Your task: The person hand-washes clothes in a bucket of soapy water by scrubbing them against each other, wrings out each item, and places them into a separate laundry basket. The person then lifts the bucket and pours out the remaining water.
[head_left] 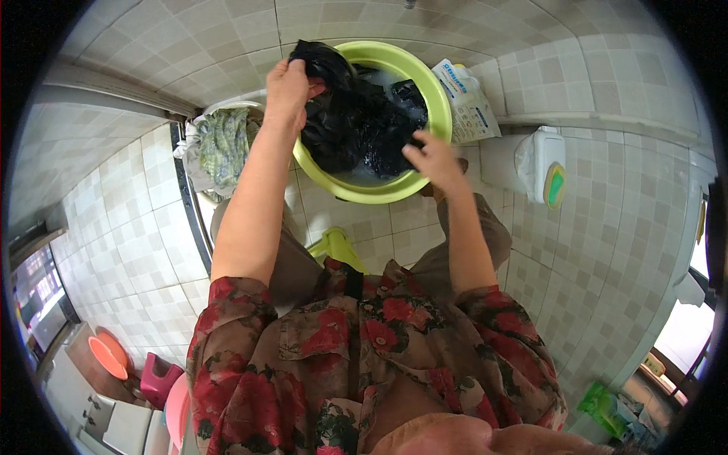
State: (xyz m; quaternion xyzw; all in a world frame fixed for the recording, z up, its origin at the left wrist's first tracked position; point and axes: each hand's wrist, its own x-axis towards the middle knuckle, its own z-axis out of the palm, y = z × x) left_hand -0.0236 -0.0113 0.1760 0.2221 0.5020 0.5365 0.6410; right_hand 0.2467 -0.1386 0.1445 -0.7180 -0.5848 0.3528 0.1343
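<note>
Basin: a yellow-green round tub [371, 194] on the tiled floor [379, 236]; cloudy, sudsy water shows along its right side
Black cloth: a wet, bunched garment [349, 125] in the basin; it covers the left and middle, reaches toward the right edge, and one end is raised above the far-left edge
Left hand: the left hand [292, 91], above the basin's far-left edge, is clamped on the raised end of the cloth
Right hand: the right hand [438, 161], at the basin's near-right edge, is slightly blurred, fingers parted; whether the fingertips touch the cloth, I cannot tell; the two hands are well apart
Printed packet: a white packet [470, 110] just beyond the basin's right edge; bold blue lettering near its top, smaller print below
Left of basin: a pale container [250, 105] with green patterned cloth [224, 148]
Right of basin: a white container [546, 144] bearing a green-and-yellow oval piece [556, 186]
Near edge: a lime-green plastic piece [334, 246] on the floor, between the person's legs
</note>
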